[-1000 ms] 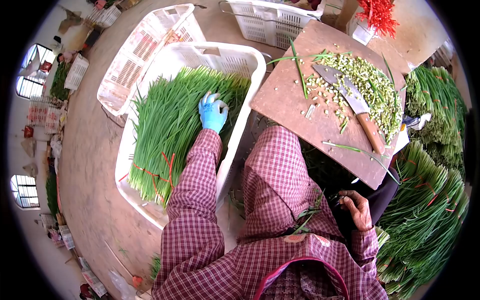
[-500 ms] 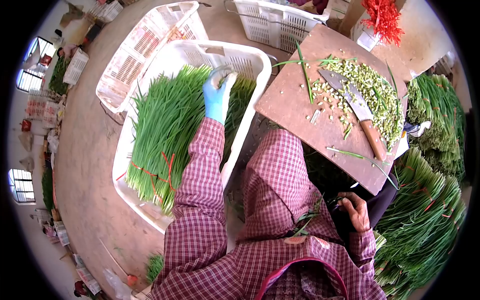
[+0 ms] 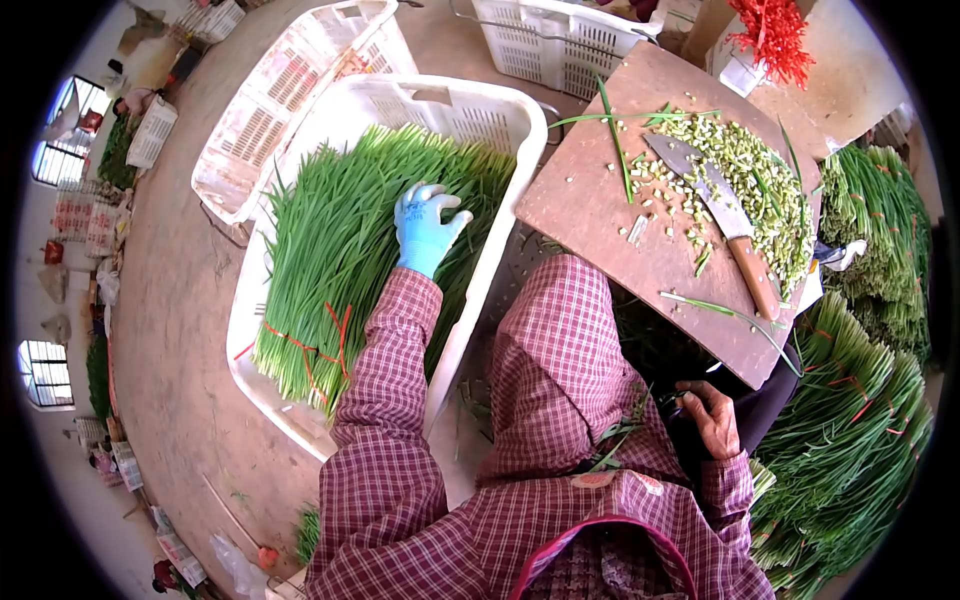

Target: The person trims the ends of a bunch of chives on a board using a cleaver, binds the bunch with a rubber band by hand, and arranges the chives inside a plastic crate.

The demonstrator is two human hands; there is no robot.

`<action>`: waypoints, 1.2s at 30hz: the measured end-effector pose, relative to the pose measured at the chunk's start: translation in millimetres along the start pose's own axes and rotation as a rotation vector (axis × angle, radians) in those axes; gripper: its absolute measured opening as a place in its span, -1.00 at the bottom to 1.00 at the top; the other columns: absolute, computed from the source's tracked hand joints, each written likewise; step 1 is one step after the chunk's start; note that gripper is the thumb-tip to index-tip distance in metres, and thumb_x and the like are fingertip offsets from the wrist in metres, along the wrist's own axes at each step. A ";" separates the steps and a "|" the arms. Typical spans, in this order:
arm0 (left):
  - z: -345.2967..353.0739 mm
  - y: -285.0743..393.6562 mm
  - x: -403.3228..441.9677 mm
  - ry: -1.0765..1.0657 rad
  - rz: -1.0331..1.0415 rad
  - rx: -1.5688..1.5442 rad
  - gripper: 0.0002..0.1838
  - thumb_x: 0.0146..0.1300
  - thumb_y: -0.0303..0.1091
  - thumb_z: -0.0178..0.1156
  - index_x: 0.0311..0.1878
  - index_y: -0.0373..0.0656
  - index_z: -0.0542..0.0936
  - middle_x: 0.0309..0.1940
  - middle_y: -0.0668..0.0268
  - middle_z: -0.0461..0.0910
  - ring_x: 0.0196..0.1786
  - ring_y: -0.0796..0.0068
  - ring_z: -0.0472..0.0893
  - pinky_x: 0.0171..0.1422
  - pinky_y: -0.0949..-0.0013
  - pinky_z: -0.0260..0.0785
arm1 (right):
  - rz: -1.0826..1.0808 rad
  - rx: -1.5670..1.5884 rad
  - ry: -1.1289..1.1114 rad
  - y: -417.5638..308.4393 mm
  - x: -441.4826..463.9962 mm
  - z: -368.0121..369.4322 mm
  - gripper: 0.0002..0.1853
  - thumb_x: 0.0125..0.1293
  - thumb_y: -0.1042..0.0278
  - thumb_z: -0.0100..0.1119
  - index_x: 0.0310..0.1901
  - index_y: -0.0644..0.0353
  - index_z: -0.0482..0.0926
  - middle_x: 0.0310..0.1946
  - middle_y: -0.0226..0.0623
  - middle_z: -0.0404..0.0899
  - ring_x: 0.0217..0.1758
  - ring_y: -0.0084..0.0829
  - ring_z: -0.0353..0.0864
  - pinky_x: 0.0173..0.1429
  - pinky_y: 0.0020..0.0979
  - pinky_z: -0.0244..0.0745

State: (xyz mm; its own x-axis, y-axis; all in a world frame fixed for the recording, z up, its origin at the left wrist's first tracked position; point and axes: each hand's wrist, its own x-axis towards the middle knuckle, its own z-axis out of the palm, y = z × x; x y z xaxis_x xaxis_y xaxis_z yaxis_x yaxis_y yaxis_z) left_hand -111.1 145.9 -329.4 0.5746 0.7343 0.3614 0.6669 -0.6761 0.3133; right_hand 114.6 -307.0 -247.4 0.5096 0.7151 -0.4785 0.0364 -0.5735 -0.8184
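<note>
My left hand (image 3: 428, 230), in a blue and white glove, rests on the long green garlic chives (image 3: 335, 225) in a white plastic crate (image 3: 470, 325). Its fingers are a little bent, with the thumb apart, and they hold nothing visible. Red ties (image 3: 300, 345) go round the chives near their pale cut ends. My bare right hand (image 3: 713, 420) is low beside my right thigh, fingers curled round something small and dark that I cannot make out.
On a wooden board (image 3: 590, 210) at right lie a knife (image 3: 715, 200) and chopped stems (image 3: 770, 200). Bundled chives (image 3: 850, 430) are heaped along the right side. Another white crate (image 3: 270, 130) stands behind mine, and red ties (image 3: 775, 40) hang at the back right.
My left hand has come back toward me from the far end of the crate, and its fingers have spread from a curled grasp. My right hand has stayed in place.
</note>
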 end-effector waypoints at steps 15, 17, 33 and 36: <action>-1.2 21.0 41.8 0.187 -0.088 -0.611 -0.92 0.10 -0.49 0.35 -0.34 -0.28 0.70 -0.19 0.18 0.68 -0.10 0.35 0.62 0.09 0.34 0.42 | -0.008 -0.038 -0.019 4.3 5.5 3.8 -0.71 0.37 0.38 0.08 0.01 0.39 0.58 -0.39 -0.31 0.63 -0.35 -0.60 0.53 -0.22 -0.53 0.45; -50.7 67.8 47.2 -0.104 -0.143 -1.094 -0.82 0.18 -0.36 0.34 -0.26 -0.29 0.69 -0.14 0.25 0.67 -0.15 0.44 0.61 0.03 0.39 0.45 | -0.018 -0.026 0.000 1.5 2.9 4.3 -0.72 0.37 0.38 0.09 0.00 0.39 0.59 -0.39 -0.30 0.63 -0.35 -0.59 0.54 -0.22 -0.53 0.45; 41.5 14.8 2.9 -0.194 -0.095 0.115 -0.83 0.05 -0.07 0.34 -0.34 0.12 0.75 0.18 0.28 0.48 0.43 0.13 0.17 0.49 -0.07 -0.07 | -0.044 -0.077 0.013 6.5 6.0 3.6 -0.71 0.36 0.35 0.10 -0.01 0.37 0.60 -0.40 -0.26 0.65 -0.34 -0.55 0.58 -0.19 -0.49 0.48; 47.6 14.7 7.2 -0.201 -0.168 0.087 -0.81 0.04 -0.05 0.36 -0.35 0.11 0.75 0.20 0.30 0.48 0.43 0.13 0.16 0.49 -0.07 -0.09 | -0.042 -0.080 0.022 8.2 6.2 3.8 -0.71 0.36 0.35 0.10 0.00 0.37 0.60 -0.40 -0.26 0.65 -0.34 -0.55 0.58 -0.19 -0.49 0.48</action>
State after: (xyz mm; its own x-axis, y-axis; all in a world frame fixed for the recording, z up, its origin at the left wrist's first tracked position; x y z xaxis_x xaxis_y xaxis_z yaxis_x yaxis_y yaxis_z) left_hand -74.6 144.2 -364.0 0.5289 0.8392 0.1269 0.7942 -0.5421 0.2745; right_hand 114.7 -305.7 -258.3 0.5251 0.7305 -0.4367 0.1258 -0.5741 -0.8091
